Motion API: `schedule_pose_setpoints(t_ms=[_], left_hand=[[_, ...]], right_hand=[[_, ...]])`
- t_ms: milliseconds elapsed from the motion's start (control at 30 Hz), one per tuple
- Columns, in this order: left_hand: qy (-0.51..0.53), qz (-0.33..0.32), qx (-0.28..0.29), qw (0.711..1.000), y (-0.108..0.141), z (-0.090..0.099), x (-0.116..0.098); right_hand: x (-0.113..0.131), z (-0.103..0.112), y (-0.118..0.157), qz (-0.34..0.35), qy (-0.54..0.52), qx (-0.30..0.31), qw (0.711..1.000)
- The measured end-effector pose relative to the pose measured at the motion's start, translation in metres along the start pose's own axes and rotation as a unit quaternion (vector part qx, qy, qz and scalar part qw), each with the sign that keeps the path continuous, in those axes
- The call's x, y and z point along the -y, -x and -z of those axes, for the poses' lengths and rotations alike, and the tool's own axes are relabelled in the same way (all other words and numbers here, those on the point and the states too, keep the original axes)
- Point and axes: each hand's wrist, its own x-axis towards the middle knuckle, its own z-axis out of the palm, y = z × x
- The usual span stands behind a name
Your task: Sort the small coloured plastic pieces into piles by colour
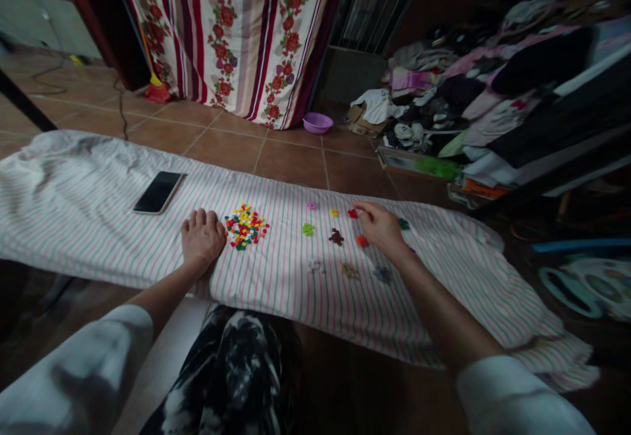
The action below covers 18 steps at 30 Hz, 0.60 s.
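A mixed heap of small coloured pieces, red, yellow, green, white and orange, lies on the striped cloth. Just left of it my left hand rests on the cloth, fingers lying down and slightly bent. My right hand is over the sorted groups, thumb and forefinger pinched at a small red piece. Near that hand lie an orange group, a yellow group and a brown group. Farther left are pink pieces and lime green pieces. My right hand partly hides the groups beyond it.
Nearer me are white pieces, tan pieces and grey-blue pieces. Dark green pieces lie to the right. A phone is at left. Beyond the table stand a purple basin, a broom and heaped clothes.
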Motion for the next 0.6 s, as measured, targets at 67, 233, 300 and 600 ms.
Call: schedule_pose_setpoints(t_ms=[67, 233, 300, 600], left_hand=[[-0.002, 0.003, -0.002, 1.0, 0.0, 0.0, 0.0], [-0.001, -0.001, -0.014, 1.0, 0.0, -0.003, 0.001], [0.002, -0.003, -0.016, 1.0, 0.0, -0.004, 0.002], [0.024, 0.005, -0.018, 1.0, 0.0, -0.004, 0.002]], right_hand=[[0.03, -0.018, 0.008, 0.06, -0.037, 0.048, 0.996], [0.087, -0.074, 0.035, 0.171, -0.122, 0.139, 0.968], [0.103, -0.094, 0.043, 0.179, -0.126, 0.165, 0.962], [0.139, -0.132, 0.04, 0.102, -0.014, 0.175, 0.979]])
